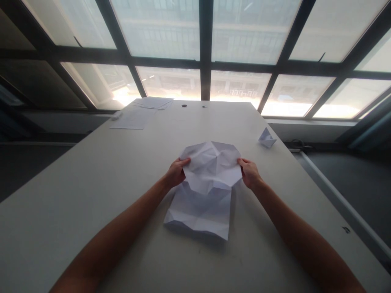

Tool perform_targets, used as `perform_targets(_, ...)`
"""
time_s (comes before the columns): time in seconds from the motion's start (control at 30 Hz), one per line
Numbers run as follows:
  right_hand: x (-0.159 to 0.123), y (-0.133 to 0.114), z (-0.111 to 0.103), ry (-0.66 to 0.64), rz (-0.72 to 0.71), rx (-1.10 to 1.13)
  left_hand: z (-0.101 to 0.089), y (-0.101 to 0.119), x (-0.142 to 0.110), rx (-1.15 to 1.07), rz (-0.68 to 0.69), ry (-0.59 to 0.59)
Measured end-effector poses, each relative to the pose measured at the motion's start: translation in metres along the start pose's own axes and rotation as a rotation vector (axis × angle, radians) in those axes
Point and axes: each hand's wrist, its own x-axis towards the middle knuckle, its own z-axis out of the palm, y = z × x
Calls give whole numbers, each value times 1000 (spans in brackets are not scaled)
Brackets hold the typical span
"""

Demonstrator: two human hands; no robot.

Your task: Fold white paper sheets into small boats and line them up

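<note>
Between my two hands is a creased white sheet of paper (210, 167), held up by its left and right edges. My left hand (177, 171) pinches the left edge, thumb on top. On the opposite edge my right hand (249, 171) grips in the same way. Fold lines cross the sheet and meet near its middle. Under and in front of it, a second creased sheet (201, 209) lies on the white table, its near edge curling up. The held sheet covers its far part.
A folded paper boat (266, 138) stands near the table's right edge. Several flat sheets (152, 103) lie at the far left corner, beside a small whitish object (116, 115). The white table (122, 171) ends before large framed windows (244, 85).
</note>
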Motion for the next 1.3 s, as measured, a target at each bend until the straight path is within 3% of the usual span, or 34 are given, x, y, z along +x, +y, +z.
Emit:
perform_targets(0.07,3,-7,-8,85,-40,-86,-4,8,1,56,39,-8)
perform_targets(0.13,4,-14,-15,92,-100,-180,-7,17,0,133,48,-51)
perform_targets(0.2,2,-22,-21,1,-83,-230,-11,25,-5,191,46,-80)
perform_targets(0.37,-14,-31,-28,-358,216,-270,-10,28,-29,157,107,15)
perform_targets(0.43,-19,-27,-27,-376,236,-349,-7,24,-41,120,99,63)
perform_targets(0.6,-17,-21,-21,-125,-47,-514,2,18,-79,53,-17,196)
perform_targets(0.67,-12,-24,-20,-110,-171,-550,1,16,-97,46,-74,183)
perform_targets(0.77,-2,-31,-20,-247,-286,-616,-9,15,-119,102,-134,85)
perform_targets(0.9,17,-35,-19,-456,-327,-696,-30,23,-131,302,-173,-39)
perform_targets(1.07,51,-30,-9,-479,-525,-793,-47,28,-140,629,-249,-140)
perform_targets(1.2,66,-20,15,-486,-634,-923,-60,32,-146,884,-384,-290)
perform_targets(1.3,67,-10,35,-542,-688,-1057,-66,49,-138,1197,-457,-357)
